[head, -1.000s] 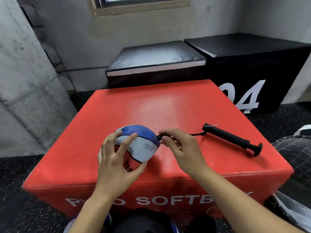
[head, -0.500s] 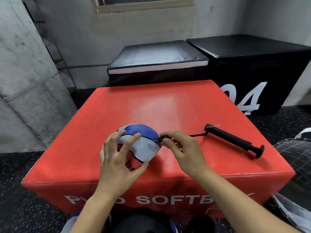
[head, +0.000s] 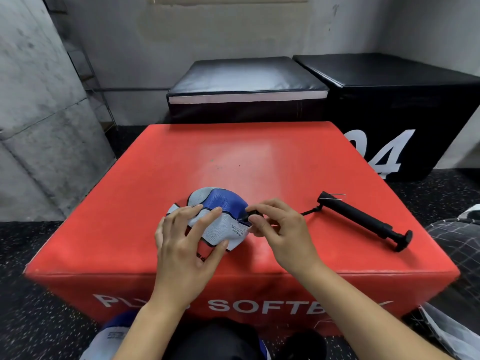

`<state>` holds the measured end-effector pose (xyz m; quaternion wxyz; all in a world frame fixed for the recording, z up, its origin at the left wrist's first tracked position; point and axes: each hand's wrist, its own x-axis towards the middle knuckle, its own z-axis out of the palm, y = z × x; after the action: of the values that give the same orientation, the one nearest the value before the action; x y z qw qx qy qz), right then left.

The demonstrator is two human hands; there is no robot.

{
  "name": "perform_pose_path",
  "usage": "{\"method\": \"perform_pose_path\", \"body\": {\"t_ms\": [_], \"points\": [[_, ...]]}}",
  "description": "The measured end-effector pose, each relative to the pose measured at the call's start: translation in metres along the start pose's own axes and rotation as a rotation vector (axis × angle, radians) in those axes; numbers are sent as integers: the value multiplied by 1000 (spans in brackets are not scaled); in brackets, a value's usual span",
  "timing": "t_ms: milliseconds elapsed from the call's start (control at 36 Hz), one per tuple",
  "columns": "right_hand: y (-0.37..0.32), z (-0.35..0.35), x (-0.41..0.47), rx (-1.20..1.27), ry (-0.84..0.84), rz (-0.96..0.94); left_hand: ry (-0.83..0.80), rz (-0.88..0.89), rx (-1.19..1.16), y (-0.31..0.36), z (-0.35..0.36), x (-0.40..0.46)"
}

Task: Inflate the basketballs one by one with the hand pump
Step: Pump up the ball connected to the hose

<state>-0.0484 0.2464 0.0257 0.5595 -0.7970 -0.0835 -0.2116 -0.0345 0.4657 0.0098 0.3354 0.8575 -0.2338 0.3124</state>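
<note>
- Red padded box (head: pixel 259 162) fills mid-frame on a speckled black floor (head: pixel 39 320); two black boxes (head: pixel 389 100) behind, grey walls (head: pixel 39 100).
- Left hand (head: pixel 185 245) grips the limp ball (head: pixel 218 216), centre of frame.
- Right hand (head: pixel 283 229) pinches the hose tip (head: pixel 250 213) at the ball.
- Pump (head: pixel 363 220) lies right of centre.

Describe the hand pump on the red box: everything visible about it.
The pump is black, apparently plastic: a slim barrel lying flat on the red box, T-handle toward the right edge, seemingly pushed in. A thin wire-like piece sticks out at its far end. A short black hose runs from that end to the right hand, which pinches its tip at the limp ball. Nothing grips the barrel.
</note>
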Motion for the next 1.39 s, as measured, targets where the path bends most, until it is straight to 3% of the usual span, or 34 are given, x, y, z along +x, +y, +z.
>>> {"method": "perform_pose_path", "body": {"t_ms": [639, 861, 972, 1139, 1306, 1389], "points": [[11, 23, 6, -226, -19, -134, -27, -15, 11, -8, 2, -3], [11, 24, 4, -201, -64, -70, -58, 1, 10, -6, 1, -5], [2, -2, 5, -165, -51, -11, -53, -4, 11, -5, 1, 3], [1, -76, 11, -279, 178, 16, 29, -36, -111, -1, 18, 51], [45, -161, -9, -684, 235, 144, 165, 57, -122, 20, 59, 109], [67, -191, -25, -825, 169, 282, 130, -20, -146, 24, 86, 110]]}}
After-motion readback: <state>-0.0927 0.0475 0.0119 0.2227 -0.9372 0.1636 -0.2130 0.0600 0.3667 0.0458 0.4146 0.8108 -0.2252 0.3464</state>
